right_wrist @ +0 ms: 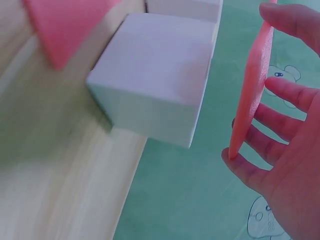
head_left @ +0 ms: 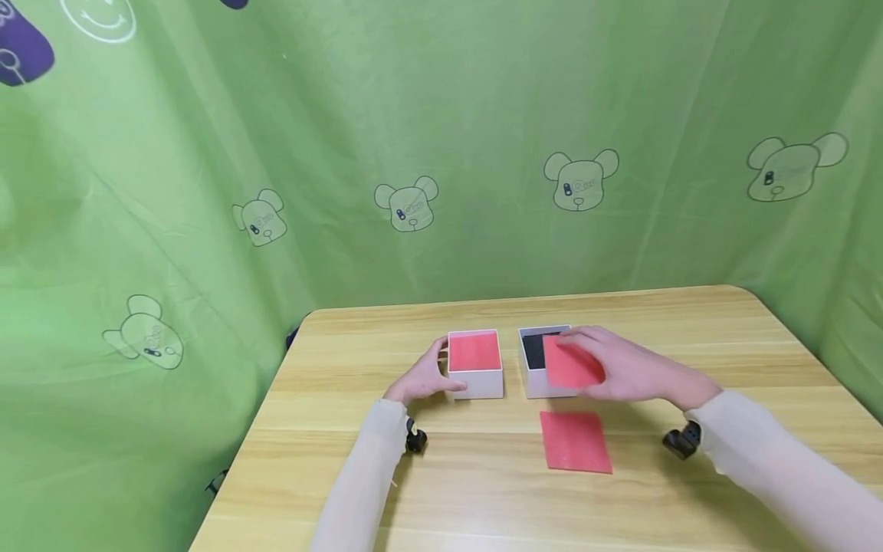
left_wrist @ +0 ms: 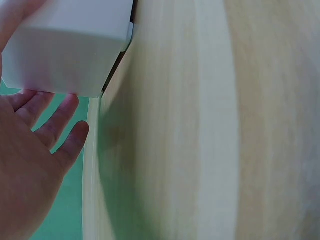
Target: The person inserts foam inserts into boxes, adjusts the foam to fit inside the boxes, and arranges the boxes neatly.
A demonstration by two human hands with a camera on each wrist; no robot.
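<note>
My left hand holds the left white box at its left side, the thumb along the front wall. In the left wrist view, fingertips of that hand touch the box wall. A red square sheet lies inside this box. My right hand pinches a red foam sheet by its edges, tilted over the right white box. Black lining or foam shows in that box; the held sheet hides part of it. The right wrist view shows the sheet edge-on between thumb and fingers, apart from the box.
Another red sheet lies flat on the wooden table, in front of the right box. A green curtain with bear-head prints hangs behind and beside the table. Both wrists wear small black cameras.
</note>
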